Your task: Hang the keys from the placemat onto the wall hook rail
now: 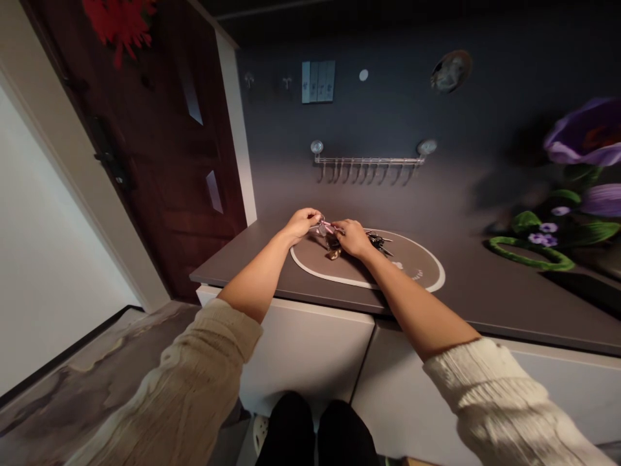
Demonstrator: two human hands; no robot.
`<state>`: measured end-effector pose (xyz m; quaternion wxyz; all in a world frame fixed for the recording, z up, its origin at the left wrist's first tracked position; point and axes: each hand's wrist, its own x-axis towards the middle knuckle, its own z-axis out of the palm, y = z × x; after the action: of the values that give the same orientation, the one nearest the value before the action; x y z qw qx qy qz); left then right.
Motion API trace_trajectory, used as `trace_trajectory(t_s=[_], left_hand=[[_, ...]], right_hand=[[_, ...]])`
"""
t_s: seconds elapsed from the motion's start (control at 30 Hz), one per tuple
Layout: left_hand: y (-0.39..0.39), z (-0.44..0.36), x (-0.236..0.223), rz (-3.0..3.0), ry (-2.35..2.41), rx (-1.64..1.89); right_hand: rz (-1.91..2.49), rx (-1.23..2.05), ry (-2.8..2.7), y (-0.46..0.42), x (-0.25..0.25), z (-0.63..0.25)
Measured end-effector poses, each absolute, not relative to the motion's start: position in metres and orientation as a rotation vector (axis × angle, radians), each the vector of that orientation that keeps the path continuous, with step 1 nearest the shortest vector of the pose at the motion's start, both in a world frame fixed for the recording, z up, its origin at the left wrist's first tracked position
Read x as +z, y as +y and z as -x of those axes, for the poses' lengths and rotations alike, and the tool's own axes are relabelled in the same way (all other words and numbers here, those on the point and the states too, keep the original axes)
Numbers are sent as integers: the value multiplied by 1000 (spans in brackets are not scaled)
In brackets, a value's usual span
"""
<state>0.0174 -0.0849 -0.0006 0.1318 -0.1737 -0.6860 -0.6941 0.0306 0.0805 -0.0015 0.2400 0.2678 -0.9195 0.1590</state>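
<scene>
Over an oval brown mat [412,259] with a pale rim, both my hands are close together at a bunch of keys [322,229]. My left hand [303,224] pinches the ring end of the bunch at the mat's left side. Fingers of my right hand [353,237] are curled on the same bunch, by a pink piece. A small gold-brown charm [334,254] lies just below my right fingers. More dark keys [379,242] rest on the mat, partly behind my right hand. Small details between the fingertips are hidden.
The mat lies on a dark countertop [272,285] above white cabinets [301,349]. On the wall behind is a rail with several hooks [369,162]. Purple flowers [587,139] and a green ring [531,254] stand at the right. A dark red door [169,162] is at the left.
</scene>
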Motion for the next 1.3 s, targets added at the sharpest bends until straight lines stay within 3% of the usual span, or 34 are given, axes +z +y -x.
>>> trace_trajectory(t_s=[0.2, 0.57, 0.8, 0.97, 1.13, 1.3], left_hand=[[-81, -20, 4, 507, -1796, -2315], [-76, -22, 5, 526, -1540, -2485], [-71, -23, 5, 521, -1590, -2482], [-73, -23, 6, 574, -1653, -2290], [-72, -26, 8, 578, -1793, -2061], [-69, -28, 7, 611, -1798, -2114]], right_hand=[[-750, 618, -2382, 77, -2, -31], [-871, 938, -2127, 66, 1, -39], [-866, 1005, -2009, 65, 1, -37], [-769, 1071, -1979, 68, 5, -36], [-699, 1287, -1943, 71, 8, -33], [-667, 1529, -1907, 72, 5, -26]])
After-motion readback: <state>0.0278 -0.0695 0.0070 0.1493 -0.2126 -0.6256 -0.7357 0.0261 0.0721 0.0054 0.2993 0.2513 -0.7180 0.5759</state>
